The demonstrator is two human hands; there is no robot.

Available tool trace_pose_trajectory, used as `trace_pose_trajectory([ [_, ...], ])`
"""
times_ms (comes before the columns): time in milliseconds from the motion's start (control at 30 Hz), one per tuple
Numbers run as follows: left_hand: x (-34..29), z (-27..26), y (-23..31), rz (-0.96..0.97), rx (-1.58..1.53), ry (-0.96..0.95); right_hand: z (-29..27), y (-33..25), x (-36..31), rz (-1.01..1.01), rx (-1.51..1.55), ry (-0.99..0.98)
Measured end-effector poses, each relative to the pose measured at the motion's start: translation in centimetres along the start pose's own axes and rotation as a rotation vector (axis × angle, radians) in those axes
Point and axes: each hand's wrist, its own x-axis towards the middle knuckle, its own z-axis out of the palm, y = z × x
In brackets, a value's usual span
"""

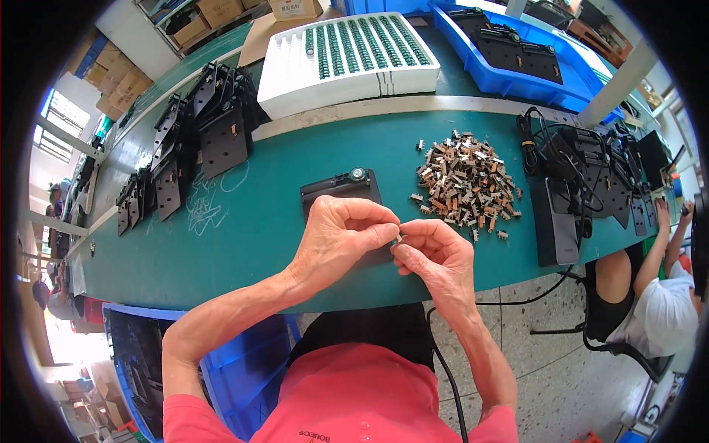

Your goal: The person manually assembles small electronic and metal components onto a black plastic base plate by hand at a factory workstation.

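My left hand [341, 235] and my right hand [439, 257] meet in front of me, fingertips closed in a pinch. Between them sits a tiny slide switch [399, 238], mostly covered by the fingers. Just behind my left hand a black plastic panel [325, 187] lies on the green table, with a round silvery piece [357, 174] at its top edge. My hands hide its lower part. To the right of them is a loose heap of small slide switches [467, 181], metal and brown, with a few scattered around it.
A white foam tray [284, 77] with rows of green parts stands at the back. Behind right is a blue bin [473, 74] of black panels. More black panels [225, 144] stack at left. A black box [555, 221] and cables lie right, near another person [661, 295].
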Motion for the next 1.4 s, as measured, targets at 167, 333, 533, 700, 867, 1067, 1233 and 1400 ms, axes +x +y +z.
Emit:
trace_pose_trajectory([
  [167,-0.1,-0.2,-0.3,0.063,0.059,-0.001,0.3,0.1,-0.3,-0.071,-0.067,0.036],
  [333,-0.6,-0.4,-0.7,0.07,0.044,-0.058,0.3,0.0,-0.3,0.025,0.037,0.018],
  [533,-0.7,-0.7,-1.2,0.399,0.381,-0.047,0.3,-0.2,-0.1,0.067,0.06,-0.018],
  [700,-0.7,-1.0,-1.5,0.433,0.41,-0.025,0.4,-0.3,0.1,0.081,0.039,-0.055],
  [867,-1.0,-1.2,-1.4,0.43,0.441,-0.004,0.6,-0.3,0.3,0.098,0.051,-0.086],
  [1067,-0.3,-2.5,-2.0,0.421,0.482,0.126,0.0,0.4,0.0,-0.128,-0.383,0.078],
  [1233,0.4,-2.5,-2.9,0.459,0.657,0.205,0.0,1.4,-0.2,-0.415,-0.679,0.067],
  [1400,1.7,-2.2,-3.5,0.507,0.731,0.251,0.1,1.6,0.0,-0.403,-0.788,0.046],
])
